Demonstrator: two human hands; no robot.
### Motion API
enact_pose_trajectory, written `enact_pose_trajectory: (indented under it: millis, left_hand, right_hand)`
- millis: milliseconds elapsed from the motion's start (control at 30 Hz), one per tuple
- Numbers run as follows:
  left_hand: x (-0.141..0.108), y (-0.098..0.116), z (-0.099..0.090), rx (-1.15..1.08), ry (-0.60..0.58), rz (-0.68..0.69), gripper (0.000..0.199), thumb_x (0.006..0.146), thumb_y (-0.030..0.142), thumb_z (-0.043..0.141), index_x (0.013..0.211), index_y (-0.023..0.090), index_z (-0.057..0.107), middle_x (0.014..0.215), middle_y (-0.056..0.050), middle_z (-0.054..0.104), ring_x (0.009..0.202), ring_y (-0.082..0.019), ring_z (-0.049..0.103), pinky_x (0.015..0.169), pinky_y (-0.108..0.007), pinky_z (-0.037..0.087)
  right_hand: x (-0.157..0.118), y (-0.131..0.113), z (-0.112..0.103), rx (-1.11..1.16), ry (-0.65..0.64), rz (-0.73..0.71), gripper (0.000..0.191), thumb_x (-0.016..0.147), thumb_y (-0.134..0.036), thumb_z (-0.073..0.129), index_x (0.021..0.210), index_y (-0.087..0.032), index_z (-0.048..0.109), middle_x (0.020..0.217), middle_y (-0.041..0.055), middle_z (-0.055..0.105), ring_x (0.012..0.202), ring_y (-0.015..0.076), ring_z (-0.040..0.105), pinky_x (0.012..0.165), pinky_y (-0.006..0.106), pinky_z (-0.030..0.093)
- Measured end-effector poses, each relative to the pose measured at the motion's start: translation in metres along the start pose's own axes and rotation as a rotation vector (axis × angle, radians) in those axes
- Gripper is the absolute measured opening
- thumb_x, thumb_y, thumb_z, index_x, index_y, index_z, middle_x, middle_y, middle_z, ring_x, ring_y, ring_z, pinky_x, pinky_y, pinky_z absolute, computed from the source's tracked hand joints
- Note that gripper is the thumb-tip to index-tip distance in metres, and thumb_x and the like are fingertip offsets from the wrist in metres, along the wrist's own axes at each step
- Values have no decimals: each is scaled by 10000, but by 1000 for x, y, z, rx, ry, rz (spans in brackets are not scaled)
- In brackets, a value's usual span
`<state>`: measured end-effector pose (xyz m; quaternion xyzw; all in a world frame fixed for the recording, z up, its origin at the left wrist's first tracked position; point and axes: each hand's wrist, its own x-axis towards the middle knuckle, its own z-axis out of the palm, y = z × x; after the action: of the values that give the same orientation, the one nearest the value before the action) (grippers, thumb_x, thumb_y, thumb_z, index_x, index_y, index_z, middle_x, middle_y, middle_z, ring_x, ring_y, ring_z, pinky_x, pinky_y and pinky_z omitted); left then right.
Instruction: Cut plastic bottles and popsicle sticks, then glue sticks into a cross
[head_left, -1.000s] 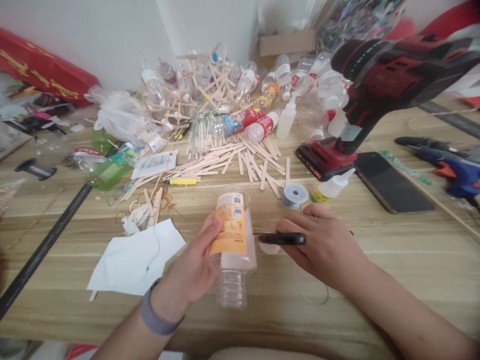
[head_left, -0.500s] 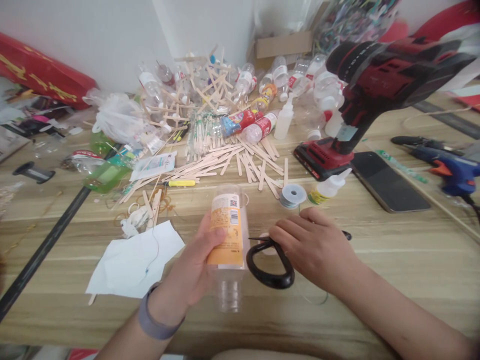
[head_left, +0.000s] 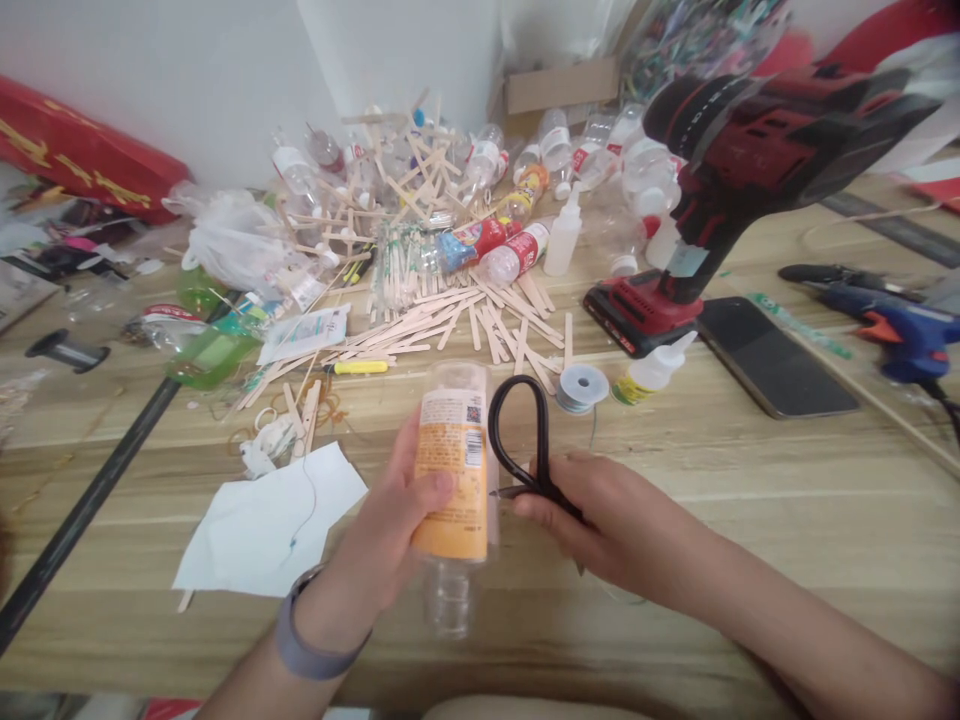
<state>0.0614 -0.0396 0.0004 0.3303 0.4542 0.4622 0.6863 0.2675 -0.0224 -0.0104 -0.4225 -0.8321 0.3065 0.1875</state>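
Note:
A clear plastic bottle point(head_left: 453, 475) with an orange and white label is gripped by my left hand point(head_left: 401, 510), its narrow neck pointing down toward me. My left thumb lies across the label. In my right hand point(head_left: 607, 505) is a pair of scissors point(head_left: 529, 480) with black handles. One handle loop stands up above the fingers, and a pointed blade tip is at the bottle's right side. Whether the tip touches the plastic I cannot tell. Part of the scissors is hidden inside my right hand.
Beyond my hands lie a spool of thread point(head_left: 583, 388), a small glue bottle point(head_left: 651, 372), a phone point(head_left: 776, 355) and a red-black cordless drill point(head_left: 690, 250). Wooden sticks point(head_left: 427, 325) and plastic bottles pile up at the back. White paper point(head_left: 262, 525) lies left; a glue gun point(head_left: 892, 325) lies right.
My right hand has turned the scissors over, so the handle loop now points up rather than down, and the blade tip faces the bottle. The bottle has tilted slightly in my left hand.

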Motion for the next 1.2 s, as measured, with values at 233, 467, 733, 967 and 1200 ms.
enact_pose_trajectory:
  millis: [233, 467, 733, 967, 1200]
  left_hand:
    - [0, -4, -3, -20, -4, 112, 813, 727, 319, 773, 1439, 287, 382, 1223, -65, 666, 1080, -275, 642, 856, -346, 548]
    - [0, -4, -6, -78, 8, 89, 707, 734, 344, 759, 1368, 297, 449, 1179, -43, 681, 1068, -271, 644, 850, -333, 547]
    - [4, -11, -12, -103, -2, 13, 570, 747, 380, 713, 1272, 235, 547, 1021, -26, 713, 953, -266, 677, 733, -310, 556]
    - [5, -8, -9, -91, 18, 34, 590, 764, 345, 709, 1307, 223, 513, 1056, -45, 699, 928, -247, 681, 745, -319, 558]
    - [2, -9, -9, -63, 39, 149, 904, 703, 293, 825, 1458, 296, 327, 1099, -42, 692, 919, -243, 687, 768, -328, 570]
  right_hand:
    - [3, -13, -4, 634, -356, 432, 412, 928, -611, 407, 758, -236, 399, 497, -59, 542, 326, 72, 396, 321, 176, 309]
    - [1, -12, 0, 476, -142, 333, 385, 953, -528, 413, 698, -240, 409, 504, -30, 559, 358, 102, 455, 361, 212, 321]
    - [0, 0, 9, -213, 364, -198, 418, 1049, -409, 351, 741, -209, 552, 636, 34, 668, 571, 187, 613, 586, 299, 410]
    - [-1, 5, 9, -392, 411, -272, 454, 1064, -384, 327, 780, -175, 612, 617, 27, 677, 538, 169, 595, 615, 326, 361]
    - [2, 4, 3, -596, 390, -373, 390, 989, -84, 345, 689, -190, 570, 573, -15, 573, 490, 151, 482, 645, 325, 293]
